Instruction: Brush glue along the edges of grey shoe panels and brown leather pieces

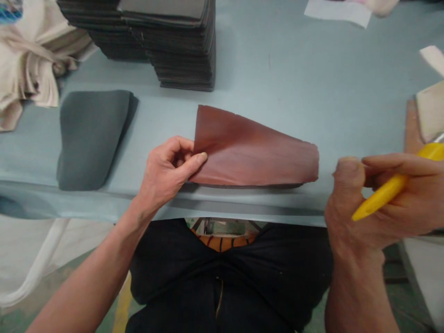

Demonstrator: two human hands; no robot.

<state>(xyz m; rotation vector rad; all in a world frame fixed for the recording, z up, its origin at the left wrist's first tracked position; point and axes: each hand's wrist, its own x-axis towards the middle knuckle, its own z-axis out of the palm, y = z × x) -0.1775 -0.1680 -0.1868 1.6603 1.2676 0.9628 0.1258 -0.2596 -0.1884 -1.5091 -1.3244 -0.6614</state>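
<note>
A brown leather piece [256, 152], wide at the left and narrowing to the right, lies near the table's front edge. My left hand [169, 169] pinches its left edge, with the thumb on top and the fingers partly hidden behind. Off to the right, my right hand [388, 194] grips what looks like a yellow-handled brush [381, 196]. A silvery collar shows at the right frame edge; the working end is out of view. This hand is apart from the leather. Left of my left hand lies a stack of dark grey-green cut pieces [93, 138].
Tall stacks of dark sheets [185, 51] stand at the back. Beige cloth pieces [31, 64] are heaped at the far left. White paper [338, 13] lies at the back right, and a brown and beige item [430, 111] at the right edge. Pale blue-grey covering [277, 55] spreads over the table.
</note>
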